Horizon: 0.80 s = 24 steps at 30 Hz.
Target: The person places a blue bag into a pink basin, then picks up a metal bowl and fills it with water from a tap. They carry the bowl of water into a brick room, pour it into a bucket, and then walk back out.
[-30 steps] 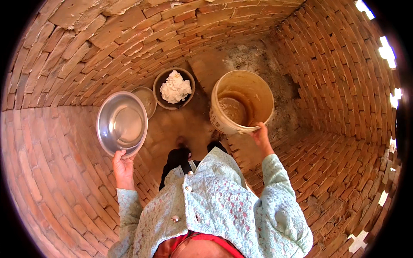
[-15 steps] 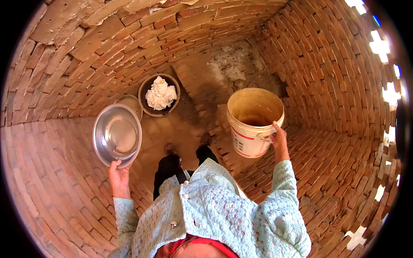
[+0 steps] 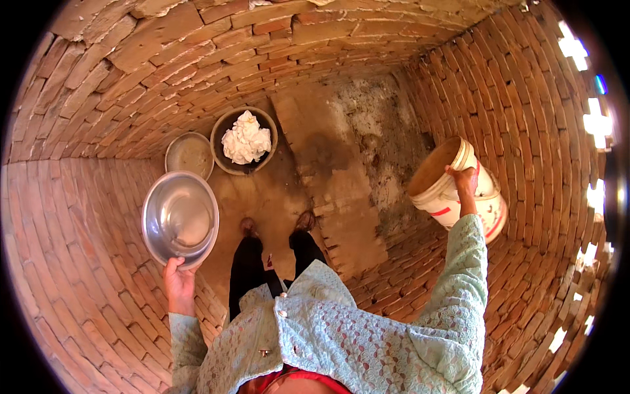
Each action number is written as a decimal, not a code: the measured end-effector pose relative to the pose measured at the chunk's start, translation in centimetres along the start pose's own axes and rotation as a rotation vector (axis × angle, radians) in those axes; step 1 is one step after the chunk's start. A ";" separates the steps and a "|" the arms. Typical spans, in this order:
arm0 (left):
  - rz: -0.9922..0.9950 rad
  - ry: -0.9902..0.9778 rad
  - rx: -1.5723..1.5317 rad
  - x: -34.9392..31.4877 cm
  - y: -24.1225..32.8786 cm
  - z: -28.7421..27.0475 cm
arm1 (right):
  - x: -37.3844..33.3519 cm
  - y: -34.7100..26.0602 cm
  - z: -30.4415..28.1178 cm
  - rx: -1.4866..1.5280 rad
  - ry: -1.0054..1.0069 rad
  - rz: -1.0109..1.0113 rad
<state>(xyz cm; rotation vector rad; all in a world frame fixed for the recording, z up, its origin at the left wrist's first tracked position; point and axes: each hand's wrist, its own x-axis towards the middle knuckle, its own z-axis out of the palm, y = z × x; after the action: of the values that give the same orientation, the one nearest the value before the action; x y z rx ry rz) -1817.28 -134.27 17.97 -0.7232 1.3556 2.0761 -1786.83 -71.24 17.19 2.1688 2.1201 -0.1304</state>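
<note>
Overhead, the right hand (image 3: 464, 180) is gripping the rim of a tilted white bucket (image 3: 459, 190); held so, it may slip or spill. Lower, the left hand (image 3: 176, 282) is pinching a steel bowl (image 3: 180, 218). Beyond it, a cloth-filled basin (image 3: 244, 141) and small pan (image 3: 189, 155) are crowding the floor.

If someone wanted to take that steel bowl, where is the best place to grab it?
Probably the rim. The steel bowl is wide, shallow and smooth, tilted with its open face up; the left hand pinches its lower edge. The free upper rim, approached from above, looks easiest.
</note>
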 end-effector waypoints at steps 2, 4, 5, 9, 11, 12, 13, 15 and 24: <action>0.001 0.035 -0.031 -0.5 -0.2 0.2 | 0.6 -2.1 -1.1 -0.100 0.034 -0.042; 0.020 0.042 -0.038 -0.5 -0.5 0.0 | 1.9 -3.6 -1.3 -0.117 0.074 -0.116; 0.028 0.042 -0.042 -0.4 -0.8 -0.3 | 2.6 -3.7 -1.6 -0.145 0.115 -0.161; 0.040 0.049 -0.052 0.1 -1.4 -1.0 | 4.5 -4.7 -3.1 -0.228 0.264 -0.287; 0.013 0.053 -0.044 0.0 -1.3 -0.5 | 4.3 -5.7 -4.7 -0.253 0.264 -0.275; 0.003 0.056 -0.049 0.1 -1.4 -0.3 | 4.7 -5.7 -5.1 -0.261 0.277 -0.274; -0.004 0.060 -0.052 0.1 -1.3 -0.2 | 5.0 -5.5 -5.2 -0.280 0.294 -0.277; -0.003 0.038 -0.034 0.4 -1.1 -0.3 | 5.8 -4.7 -5.5 -0.318 0.328 -0.281; 0.007 -0.014 -0.022 0.5 0.2 1.2 | 3.0 -1.4 -5.9 -0.116 0.337 -0.030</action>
<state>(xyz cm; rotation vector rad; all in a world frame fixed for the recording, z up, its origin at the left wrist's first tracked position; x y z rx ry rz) -1817.93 -133.11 18.21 -0.7122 1.3312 2.1014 -1788.18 -67.47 22.65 2.2202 2.2605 0.3732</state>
